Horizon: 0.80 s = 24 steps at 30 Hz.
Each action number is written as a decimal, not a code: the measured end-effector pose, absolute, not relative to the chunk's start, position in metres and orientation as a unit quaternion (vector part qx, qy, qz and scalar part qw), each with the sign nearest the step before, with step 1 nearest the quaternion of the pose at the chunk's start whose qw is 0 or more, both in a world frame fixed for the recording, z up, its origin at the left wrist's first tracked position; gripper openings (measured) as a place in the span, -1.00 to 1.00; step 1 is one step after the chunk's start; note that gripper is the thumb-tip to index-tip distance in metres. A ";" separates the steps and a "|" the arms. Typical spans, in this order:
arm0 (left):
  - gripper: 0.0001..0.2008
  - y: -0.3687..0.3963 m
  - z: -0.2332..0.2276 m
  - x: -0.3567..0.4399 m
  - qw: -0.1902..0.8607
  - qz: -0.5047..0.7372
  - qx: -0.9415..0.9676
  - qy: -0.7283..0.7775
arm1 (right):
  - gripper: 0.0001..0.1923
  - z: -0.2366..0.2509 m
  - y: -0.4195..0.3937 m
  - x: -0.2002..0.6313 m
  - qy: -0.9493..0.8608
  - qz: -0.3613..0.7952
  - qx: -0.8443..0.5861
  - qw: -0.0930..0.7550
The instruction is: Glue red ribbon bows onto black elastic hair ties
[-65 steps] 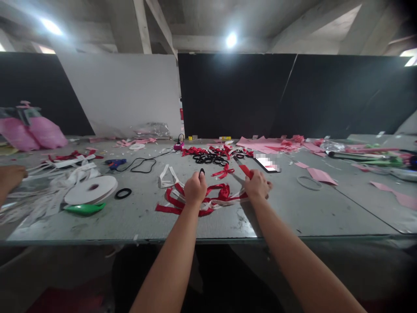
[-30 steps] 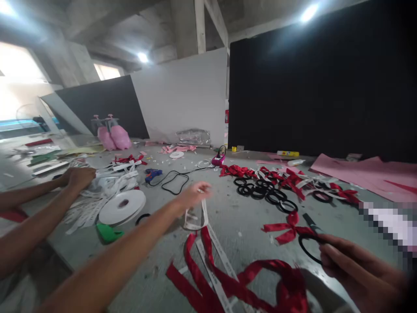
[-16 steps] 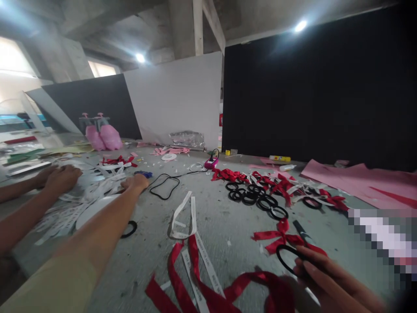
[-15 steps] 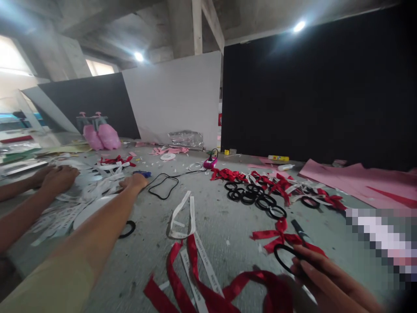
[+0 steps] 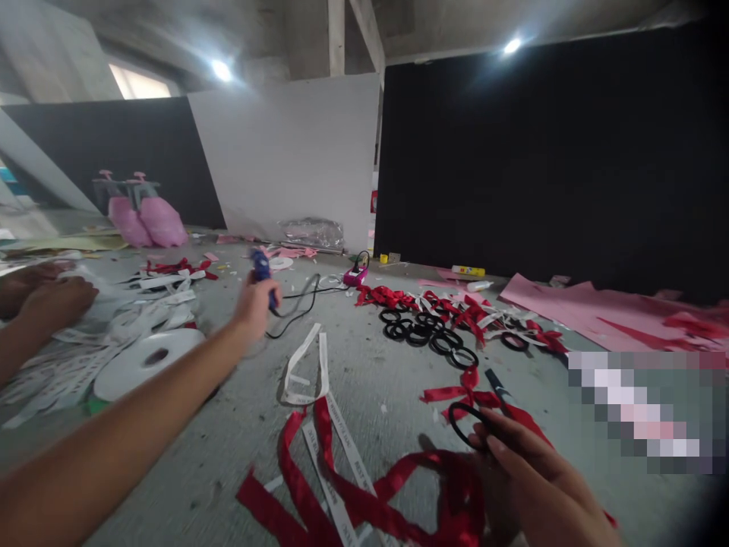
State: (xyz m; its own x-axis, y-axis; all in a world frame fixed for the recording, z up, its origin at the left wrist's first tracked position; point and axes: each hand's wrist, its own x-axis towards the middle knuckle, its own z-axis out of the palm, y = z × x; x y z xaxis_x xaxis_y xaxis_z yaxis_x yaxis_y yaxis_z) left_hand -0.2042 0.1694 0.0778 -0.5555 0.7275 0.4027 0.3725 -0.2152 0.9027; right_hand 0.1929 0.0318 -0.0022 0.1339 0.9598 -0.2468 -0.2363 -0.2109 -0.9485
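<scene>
My left hand (image 5: pixel 255 308), arm stretched out, grips a blue glue gun (image 5: pixel 260 266) upright above the table; its black cord (image 5: pixel 301 313) trails toward a magenta power socket (image 5: pixel 356 275). At lower right, my right hand (image 5: pixel 541 475) pinches a black hair tie (image 5: pixel 452 422) between thumb and fingers. Just beyond that hand lie a red ribbon bow (image 5: pixel 470 389) and a dark marker-like stick (image 5: pixel 498 386). Long red ribbon (image 5: pixel 421 463) and white printed ribbon (image 5: pixel 342 437) lie loose in front of me.
Several black hair ties (image 5: pixel 430 333) and red bows (image 5: pixel 384 296) are heaped at centre right. A white ribbon roll (image 5: pixel 151 357) lies under my left forearm. Another person's hands (image 5: pixel 57 300) handle white material at far left. Pink sheets (image 5: pixel 575 311) lie by the black board.
My left hand has lifted the glue gun off the table, swinging it up and to the right. My right hand still holds the hair tie. The view has turned slightly right.
</scene>
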 end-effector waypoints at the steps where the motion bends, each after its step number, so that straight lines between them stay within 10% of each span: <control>1: -0.88 0.162 0.075 -0.181 0.172 0.624 0.468 0.602 | -0.45 -0.001 0.031 0.191 -0.329 0.569 -0.533 0.533; 15: -0.66 0.059 0.011 -0.046 0.107 0.247 0.897 0.352 | -0.48 0.005 0.031 0.193 -0.373 0.513 -0.544 0.549; 24: -0.78 0.064 0.008 -0.049 -0.014 0.390 0.896 0.212 | -0.56 0.001 0.029 0.197 -0.408 0.423 -0.599 0.544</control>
